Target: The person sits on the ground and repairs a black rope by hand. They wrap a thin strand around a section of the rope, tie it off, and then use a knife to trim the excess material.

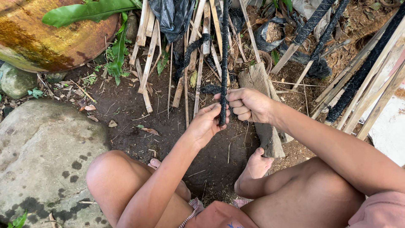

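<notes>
1. Black-wrapped stick (224, 50): slender, rough dark coating, upright over bare soil (168, 122), lower end between both hands.
2. Left hand (206, 124): clenched around stick's lower end.
3. Right hand (247, 104): fisted on same stick, just above left.
4. Similar sticks (363, 71) stacked right.

rough black-wrapped stick (223, 63), pale wood slats (148, 50), matt stone (42, 152)

You see two hands: your left hand (206, 124) and right hand (249, 104), both at the centre. Two bare feet sit at six o'clock. One large grey rock (42, 156) lies at eight o'clock. One black-wrapped stick (224, 50) stands at twelve o'clock. One black plastic bag (171, 17) hangs at twelve o'clock.
</notes>
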A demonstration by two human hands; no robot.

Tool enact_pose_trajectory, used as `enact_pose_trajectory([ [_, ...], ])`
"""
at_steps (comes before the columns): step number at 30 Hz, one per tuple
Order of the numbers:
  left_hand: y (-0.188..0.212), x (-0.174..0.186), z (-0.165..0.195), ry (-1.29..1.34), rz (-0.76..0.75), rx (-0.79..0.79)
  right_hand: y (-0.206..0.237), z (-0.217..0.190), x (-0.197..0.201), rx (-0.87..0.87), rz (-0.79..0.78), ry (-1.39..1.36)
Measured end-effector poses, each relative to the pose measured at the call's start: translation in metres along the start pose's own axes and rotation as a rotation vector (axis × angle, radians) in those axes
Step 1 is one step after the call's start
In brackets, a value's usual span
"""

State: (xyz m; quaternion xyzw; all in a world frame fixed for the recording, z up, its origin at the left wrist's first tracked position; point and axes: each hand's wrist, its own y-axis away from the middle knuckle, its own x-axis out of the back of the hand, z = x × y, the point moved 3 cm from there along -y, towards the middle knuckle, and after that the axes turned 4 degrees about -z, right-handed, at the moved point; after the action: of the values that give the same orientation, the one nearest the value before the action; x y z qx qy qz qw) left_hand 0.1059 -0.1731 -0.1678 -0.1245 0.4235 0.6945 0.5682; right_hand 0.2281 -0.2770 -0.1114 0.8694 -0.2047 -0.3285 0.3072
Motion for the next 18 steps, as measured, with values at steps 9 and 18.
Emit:
enact_pose_trajectory([
  [9, 0.021, -0.021, 0.018, -0.685, 0.202, -0.192, -0.007, 0.006, 0.004, 0.065, 0.135, 0.121],
  [18, 0.009, -0.013, 0.011, -0.617, 0.281, -0.237, 0.0, 0.008, -0.008, 0.052, 0.157, 0.027],
])
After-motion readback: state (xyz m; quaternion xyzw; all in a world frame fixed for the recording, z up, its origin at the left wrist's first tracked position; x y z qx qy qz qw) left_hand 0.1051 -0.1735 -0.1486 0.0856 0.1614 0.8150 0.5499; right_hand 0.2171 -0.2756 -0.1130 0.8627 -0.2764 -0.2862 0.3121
